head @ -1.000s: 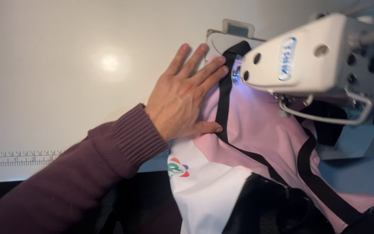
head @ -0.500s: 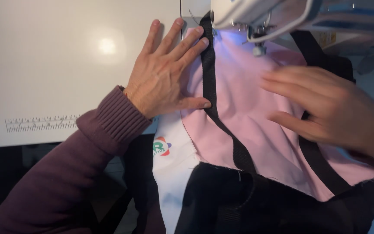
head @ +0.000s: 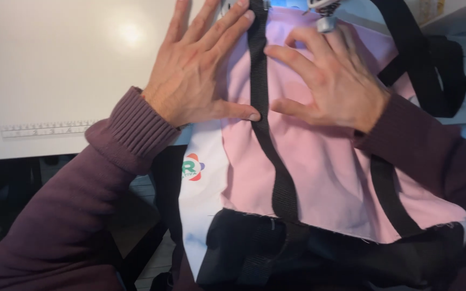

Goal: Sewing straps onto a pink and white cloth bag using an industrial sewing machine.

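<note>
A pink fabric panel (head: pixel 319 167) with black webbing straps lies on the white sewing table (head: pixel 55 59). My left hand (head: pixel 195 75) presses flat on the fabric just left of the middle strap (head: pixel 268 145), thumb touching it. My right hand (head: pixel 330 81) lies flat on the pink cloth to the right of that strap, fingers spread, near the sewing machine's presser foot (head: pixel 324 16) at the top edge. Both hands hold nothing. A second black strap (head: pixel 386 194) runs under my right wrist.
A white piece with a small round coloured logo (head: pixel 191 167) hangs off the table's front edge. Black fabric (head: pixel 297 258) bunches below the pink panel. A printed ruler (head: pixel 44 129) marks the table's front left edge. More black webbing (head: pixel 432 64) loops at the right.
The view has dropped, pushing the sewing machine head out of frame. My right hand came in and settled flat on the pink fabric beside the middle strap. My left hand stayed pressed.
</note>
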